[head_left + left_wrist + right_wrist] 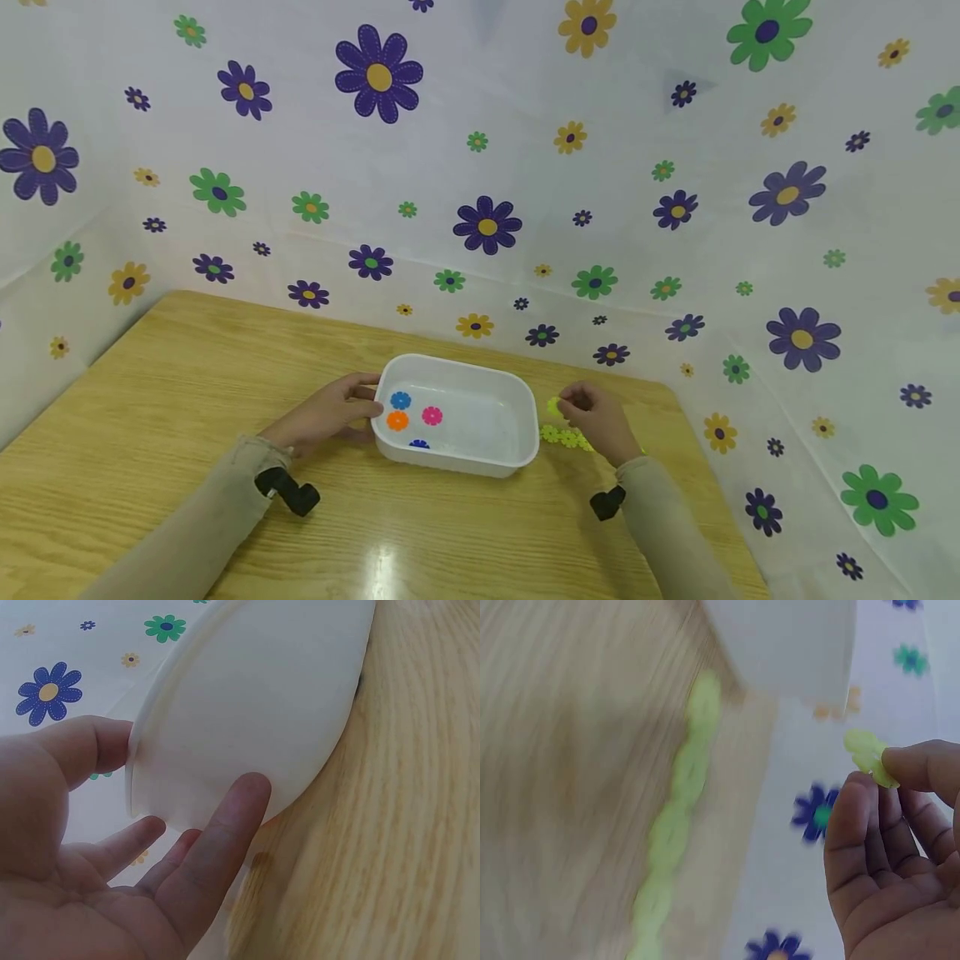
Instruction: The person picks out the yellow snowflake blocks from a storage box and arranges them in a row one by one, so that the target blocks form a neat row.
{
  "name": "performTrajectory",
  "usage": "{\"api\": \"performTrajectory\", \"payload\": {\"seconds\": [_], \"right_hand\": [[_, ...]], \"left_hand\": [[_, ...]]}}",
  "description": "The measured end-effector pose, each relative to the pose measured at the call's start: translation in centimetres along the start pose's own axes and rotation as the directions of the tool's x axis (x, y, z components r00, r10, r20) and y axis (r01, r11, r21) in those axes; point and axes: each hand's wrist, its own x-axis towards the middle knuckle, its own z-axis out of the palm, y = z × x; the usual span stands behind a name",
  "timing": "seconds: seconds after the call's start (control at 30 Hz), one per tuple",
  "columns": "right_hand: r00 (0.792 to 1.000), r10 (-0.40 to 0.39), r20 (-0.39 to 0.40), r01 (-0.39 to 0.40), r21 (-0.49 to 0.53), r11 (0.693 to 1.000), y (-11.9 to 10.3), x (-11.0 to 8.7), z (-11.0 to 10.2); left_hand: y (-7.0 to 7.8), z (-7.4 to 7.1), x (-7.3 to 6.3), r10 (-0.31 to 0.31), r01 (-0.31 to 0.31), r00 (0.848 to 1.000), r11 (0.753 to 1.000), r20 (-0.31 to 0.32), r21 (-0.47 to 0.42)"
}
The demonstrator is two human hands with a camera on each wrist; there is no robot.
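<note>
A white plastic basin (457, 467) stands on the table. My left hand (330, 412) holds its left end, thumb at the rim and fingers against the outer wall, as the left wrist view shows. Inside the basin lie a light-blue flower-shaped disc (401, 401), an orange one (397, 421), a pink one (432, 416) and a dark-blue one (419, 444), partly hidden by the near wall. Right of the basin, my right hand (600, 421) pinches a yellow-green flower-shaped disc (870, 756) between thumb and fingers. It hovers over a row of yellow-green discs (669, 838).
The wooden table (360, 533) ends at the back and right against a white flower-printed cloth (450, 158). The disc row starts close to the basin's right end and runs rightward, partly hidden under my right hand in the head view.
</note>
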Motion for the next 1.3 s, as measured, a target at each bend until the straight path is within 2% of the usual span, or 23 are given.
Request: {"api": "performTrajectory", "payload": {"seconds": [0.1,0.3,0.57,0.73,0.93,1.13,1.3], "right_hand": [[0.999,0.045,-0.02,-0.044,0.036,0.998,2.5,-0.5,-2.6],[0.989,0.132,-0.068,-0.131,0.023,0.991,6.6,-2.0,-6.6],[0.956,0.268,-0.118,-0.271,-0.014,0.962,10.8,-3.4,-9.6],[0.937,0.327,-0.126,-0.336,-0.063,0.94,12.3,-3.7,-10.5],[0.919,0.38,-0.107,-0.387,-0.059,0.92,13.6,-3.6,-10.8],[0.919,0.385,-0.087,-0.39,-0.065,0.918,14.0,-3.5,-10.7],[0.931,0.351,-0.097,-0.36,-0.115,0.926,13.7,-3.6,-10.3]], "left_hand": [[0.1,0.0,0.1,-0.002,0.002,1.0,1.0,0.002,0.005],[0.3,-0.2,0.1,-0.007,0.007,1.0,1.0,-0.004,0.012],[0.2,-0.6,0.0,-0.013,0.014,1.0,1.0,-0.019,0.012],[0.2,-0.6,0.0,-0.01,0.01,1.0,1.0,-0.013,0.018],[0.2,-0.6,0.0,0.0,0.0,1.0,1.0,-0.01,0.022],[0.3,-0.6,-0.1,-0.001,0.001,1.0,1.0,-0.014,0.025],[0.1,-0.5,0.0,0.003,-0.003,1.0,1.0,-0.008,0.026]]}}
